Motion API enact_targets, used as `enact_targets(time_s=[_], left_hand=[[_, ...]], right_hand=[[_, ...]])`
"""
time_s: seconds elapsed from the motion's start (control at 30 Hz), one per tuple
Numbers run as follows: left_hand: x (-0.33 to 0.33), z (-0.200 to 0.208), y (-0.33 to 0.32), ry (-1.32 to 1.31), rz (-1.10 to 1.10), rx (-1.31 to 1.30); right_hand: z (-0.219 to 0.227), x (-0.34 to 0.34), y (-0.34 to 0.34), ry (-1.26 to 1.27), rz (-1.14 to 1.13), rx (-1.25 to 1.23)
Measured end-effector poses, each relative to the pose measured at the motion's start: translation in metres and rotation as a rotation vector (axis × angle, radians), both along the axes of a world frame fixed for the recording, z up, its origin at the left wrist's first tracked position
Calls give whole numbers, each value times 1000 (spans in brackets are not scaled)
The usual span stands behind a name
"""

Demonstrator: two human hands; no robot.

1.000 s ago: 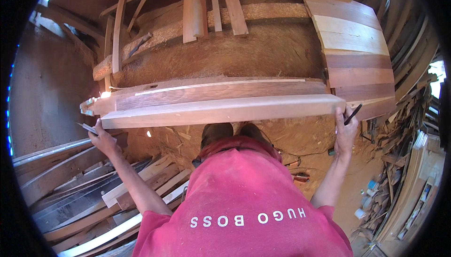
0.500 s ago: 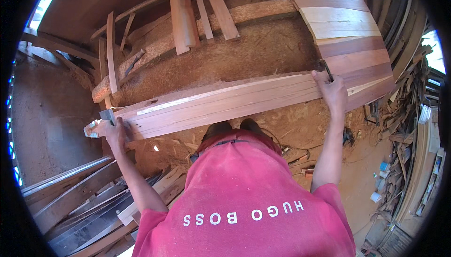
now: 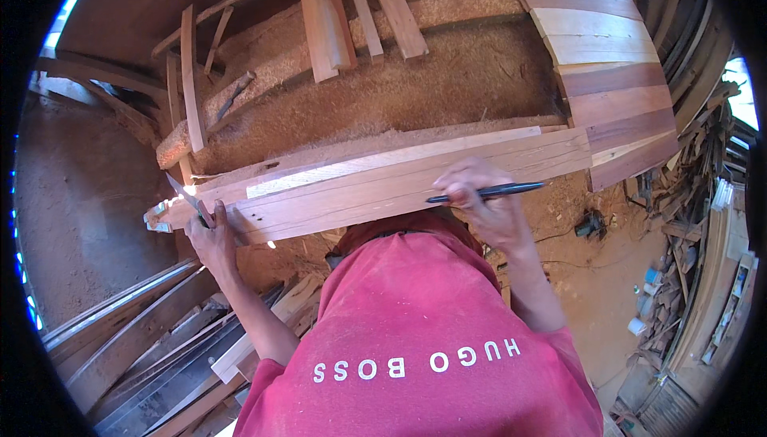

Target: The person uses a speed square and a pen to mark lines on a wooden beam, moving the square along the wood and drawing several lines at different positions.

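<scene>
A long reddish-brown plank (image 3: 351, 185) lies across a bench in front of me, its grain lines running lengthwise. At the plank's left end, my left hand (image 3: 212, 241) is closed on a try square (image 3: 192, 199) with a flat metal blade and a reddish stock. The blade points up and left from my fingers. My right hand (image 3: 483, 201) grips a dark pen (image 3: 511, 189) over the right part of the plank. The pen lies nearly level, its tip toward the left, and its contact with the wood cannot be made out.
A panel of joined boards (image 3: 611, 53) stands at the far right. Several loose boards (image 3: 323, 29) lean across a log (image 3: 471, 15) behind the plank. Stacked timber (image 3: 172, 349) fills the lower left, and wood scraps (image 3: 695, 189) pile up at the right. Sawdust covers the ground.
My right hand has moved left and toward me from the plank's right end, and the pen now lies level. My left hand has shifted slightly nearer me; the try square has turned.
</scene>
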State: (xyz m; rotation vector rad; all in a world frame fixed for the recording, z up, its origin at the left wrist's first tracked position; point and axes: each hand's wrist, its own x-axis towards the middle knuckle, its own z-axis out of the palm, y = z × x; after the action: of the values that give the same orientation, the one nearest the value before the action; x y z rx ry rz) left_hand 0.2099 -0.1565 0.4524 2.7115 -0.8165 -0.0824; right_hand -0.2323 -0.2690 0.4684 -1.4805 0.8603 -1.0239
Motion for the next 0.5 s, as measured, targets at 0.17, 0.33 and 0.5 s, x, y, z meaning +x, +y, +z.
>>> enact_targets(time_s=[0.17, 0.33, 0.5], left_hand=[[-7, 9, -3, -116, -60, -131], [-5, 8, -10, -142, -91, -299], [-7, 3, -20, -116, -248, -325]], right_hand=[[-4, 16, 4, 129, 10, 282], [-5, 27, -1, 323, 10, -104], [-7, 35, 4, 349, 34, -9]])
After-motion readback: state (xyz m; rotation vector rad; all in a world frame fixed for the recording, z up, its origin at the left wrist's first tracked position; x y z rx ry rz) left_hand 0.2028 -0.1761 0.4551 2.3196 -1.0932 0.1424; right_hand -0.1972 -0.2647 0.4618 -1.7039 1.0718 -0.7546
